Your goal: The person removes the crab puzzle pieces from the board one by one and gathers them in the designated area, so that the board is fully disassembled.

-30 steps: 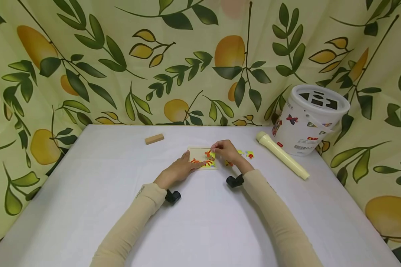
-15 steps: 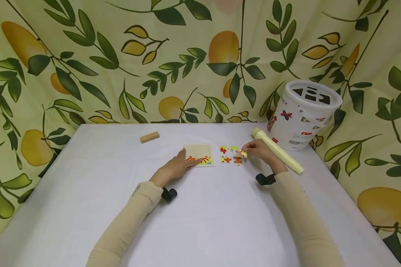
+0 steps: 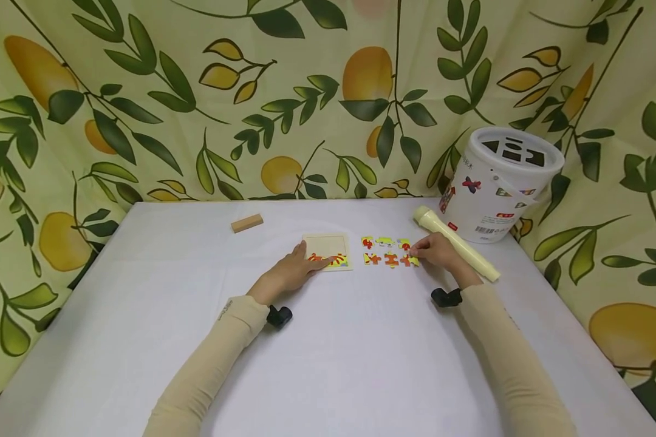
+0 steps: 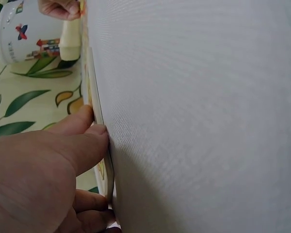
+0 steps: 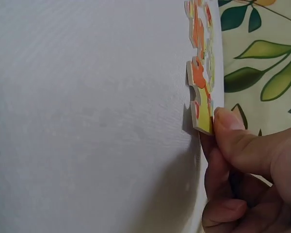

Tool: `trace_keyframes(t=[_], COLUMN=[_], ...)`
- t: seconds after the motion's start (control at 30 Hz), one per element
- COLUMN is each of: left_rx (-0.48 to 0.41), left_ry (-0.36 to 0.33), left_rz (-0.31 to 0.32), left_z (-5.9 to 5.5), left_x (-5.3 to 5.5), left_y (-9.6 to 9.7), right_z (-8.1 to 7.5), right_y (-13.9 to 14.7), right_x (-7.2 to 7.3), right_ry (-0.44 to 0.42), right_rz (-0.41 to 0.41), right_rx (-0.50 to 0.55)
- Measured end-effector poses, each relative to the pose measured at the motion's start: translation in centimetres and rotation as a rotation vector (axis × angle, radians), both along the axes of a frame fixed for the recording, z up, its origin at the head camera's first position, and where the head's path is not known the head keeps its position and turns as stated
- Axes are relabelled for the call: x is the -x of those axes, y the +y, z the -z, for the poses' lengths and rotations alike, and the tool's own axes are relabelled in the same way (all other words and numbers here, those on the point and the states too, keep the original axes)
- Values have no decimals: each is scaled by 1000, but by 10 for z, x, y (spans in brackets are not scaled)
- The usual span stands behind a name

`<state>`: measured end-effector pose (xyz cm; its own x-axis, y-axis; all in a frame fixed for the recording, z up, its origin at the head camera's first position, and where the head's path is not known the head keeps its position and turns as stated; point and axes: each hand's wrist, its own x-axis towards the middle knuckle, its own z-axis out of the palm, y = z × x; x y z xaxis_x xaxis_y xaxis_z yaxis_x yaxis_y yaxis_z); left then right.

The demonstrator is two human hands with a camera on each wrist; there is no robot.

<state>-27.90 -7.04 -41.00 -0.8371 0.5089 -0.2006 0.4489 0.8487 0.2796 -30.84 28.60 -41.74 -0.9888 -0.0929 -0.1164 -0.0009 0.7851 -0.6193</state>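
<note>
Right of centre, your right hand [image 3: 437, 250] pinches a puzzle piece [image 5: 203, 109]; lay it flat, easy, left hand [image 3: 291, 271] gripping the board [image 3: 322, 244]!

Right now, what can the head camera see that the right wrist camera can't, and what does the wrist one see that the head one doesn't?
Only the head view shows the white bucket, the wooden block, the square puzzle board and the left grip resting on it.

Only the right wrist view clearly shows the pale side edges of the puzzle pieces.

Both show those pieces, the right grip at one of them, the white tabletop and the leafy cloth behind.
</note>
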Motion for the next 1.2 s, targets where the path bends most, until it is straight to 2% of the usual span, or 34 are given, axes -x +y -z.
trace_keyframes(t=[0.2,0.3,0.43,0.6,0.7,0.83,1.0,1.2], left_rx=[7,6,11,13,-19,-143,-240,-275], left_ry=[1,2,10,26,30,52,95,106], left_rz=[-1,0,4,7,-12,-46,-76,-117], left_z=[1,-1,-2,-1,0,2,5,8], left_x=[0,-1,-2,-3,0,4,8,10], left_y=[0,-1,-2,-2,-4,-8,-10,-13], right_z=[-9,-12,-16,-15,-15,-10,-1,1], right_y=[-1,-14,-54,-122,-157,-185,-196,-202], right_x=[-4,-3,3,11,13,14,12,9], right_ry=[1,38,106,65,21,-14,42,52], right_rz=[26,12,-35,-145,-203,-250,-295,-302], right_rx=[-2,40,122,168,155,131,59,50])
